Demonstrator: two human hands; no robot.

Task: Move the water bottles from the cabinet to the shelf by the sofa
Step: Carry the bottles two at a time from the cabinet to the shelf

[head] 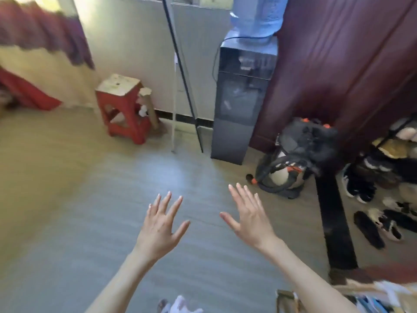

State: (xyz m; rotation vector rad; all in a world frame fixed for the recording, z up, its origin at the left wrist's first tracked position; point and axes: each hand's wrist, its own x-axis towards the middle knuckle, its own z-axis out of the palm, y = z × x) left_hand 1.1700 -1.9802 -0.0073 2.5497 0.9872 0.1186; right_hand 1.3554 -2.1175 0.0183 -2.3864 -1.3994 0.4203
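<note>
My left hand (161,224) and my right hand (248,215) are stretched out side by side over the grey floor, palms down, fingers spread, holding nothing. No small water bottle, cabinet or sofa shelf shows in this blurred head view. A grey water dispenser (241,96) with a big blue jug (258,15) on top stands against the back wall, well beyond my hands.
A red plastic stool (123,109) stands at the back left. A dark vacuum cleaner (293,159) sits beside the dispenser, before a dark red door (338,64). Shoes (381,199) and a shoe rack fill the right side. A thin black pole (180,71) leans on the wall.
</note>
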